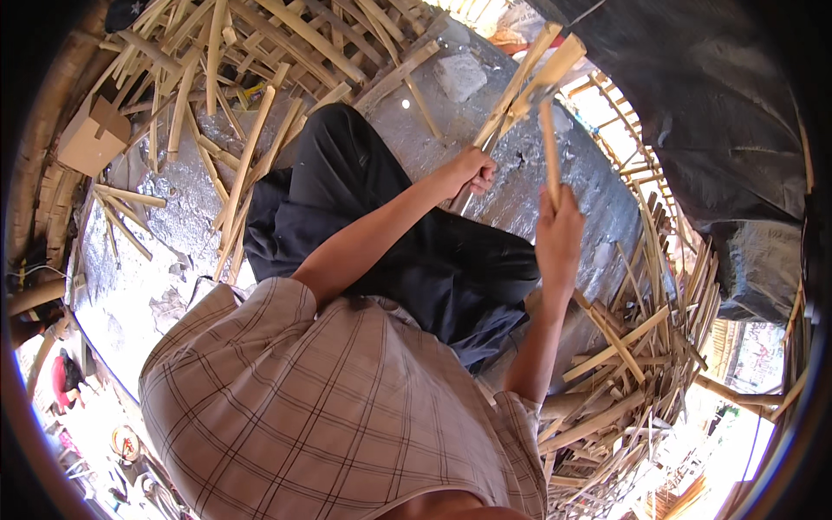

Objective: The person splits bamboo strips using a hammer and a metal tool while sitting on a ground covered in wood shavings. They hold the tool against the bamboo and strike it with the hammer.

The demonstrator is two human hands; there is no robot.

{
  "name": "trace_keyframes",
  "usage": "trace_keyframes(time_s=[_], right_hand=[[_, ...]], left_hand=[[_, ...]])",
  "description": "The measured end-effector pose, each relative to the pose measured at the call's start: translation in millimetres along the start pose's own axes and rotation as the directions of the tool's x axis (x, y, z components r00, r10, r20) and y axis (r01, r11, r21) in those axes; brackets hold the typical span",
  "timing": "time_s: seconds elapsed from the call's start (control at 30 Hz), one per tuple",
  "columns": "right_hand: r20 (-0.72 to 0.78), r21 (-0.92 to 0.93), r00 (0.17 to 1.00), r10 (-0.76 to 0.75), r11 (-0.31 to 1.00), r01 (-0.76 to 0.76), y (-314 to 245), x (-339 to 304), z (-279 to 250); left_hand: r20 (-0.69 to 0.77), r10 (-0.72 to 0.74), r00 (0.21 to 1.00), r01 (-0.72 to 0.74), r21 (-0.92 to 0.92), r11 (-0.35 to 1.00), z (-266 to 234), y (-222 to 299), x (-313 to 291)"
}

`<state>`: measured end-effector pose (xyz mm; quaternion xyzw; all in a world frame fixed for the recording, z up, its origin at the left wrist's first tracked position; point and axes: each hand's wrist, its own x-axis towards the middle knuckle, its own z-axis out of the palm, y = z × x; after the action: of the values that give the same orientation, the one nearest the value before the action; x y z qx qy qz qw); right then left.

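Gripping split bamboo (507,106) in the left hand (472,171), above the lap, with the pale ends pointing away and a little to the right. Holding in the right hand (559,227) a wooden-handled tool (552,152), with fingers closed around the handle. Having both hands apart from each other, clamped on separate things. Seeing the grey tool head only blurred, over the bamboo in this view; cannot tell if touching it. Sitting in black trousers (433,269) on a shiny grey sheet (156,225), with the bent left knee (334,126) standing between the left hand and loose strips (249,160). Finding beyond these a large, crossed bamboo pile (309,39), and at far left a brown cardboard box (94,136). Noticing ahead a pale flat block (462,76), to the left of the held bamboo. Having at upper right a black tarpaulin (711,113), and lower down another heap of strips (598,416), near the right forearm (550,321). Observing at lower left a red and black shape (63,377), too small to tell.
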<state>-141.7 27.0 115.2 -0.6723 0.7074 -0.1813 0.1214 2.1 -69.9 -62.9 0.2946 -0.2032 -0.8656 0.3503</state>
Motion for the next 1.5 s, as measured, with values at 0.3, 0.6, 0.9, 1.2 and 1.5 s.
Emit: trace_keyframes(time_s=[0.3,0.6,0.9,1.2,1.5], right_hand=[[-0.131,0.044,0.991,-0.038,0.998,0.044,43,-7,69],[-0.338,0.348,0.925,0.175,0.936,-0.050,-37,-14,-3],[-0.033,0.070,0.994,0.102,0.993,-0.099,-3,-13,9],[-0.047,-0.072,0.997,-0.066,0.995,0.063,59,-13,74],[-0.314,0.344,0.936,0.160,0.938,-0.045,-14,4,-2]], left_hand=[[0.020,0.040,0.999,-0.041,0.049,0.998,7,-7,3],[-0.090,-0.038,0.995,0.039,0.011,0.999,8,-10,2],[-0.083,-0.067,0.994,0.074,0.087,0.993,0,-22,7],[-0.048,0.013,0.999,-0.010,0.060,0.998,-4,-28,21],[-0.078,-0.019,0.997,0.019,-0.002,1.000,-12,-19,22]])
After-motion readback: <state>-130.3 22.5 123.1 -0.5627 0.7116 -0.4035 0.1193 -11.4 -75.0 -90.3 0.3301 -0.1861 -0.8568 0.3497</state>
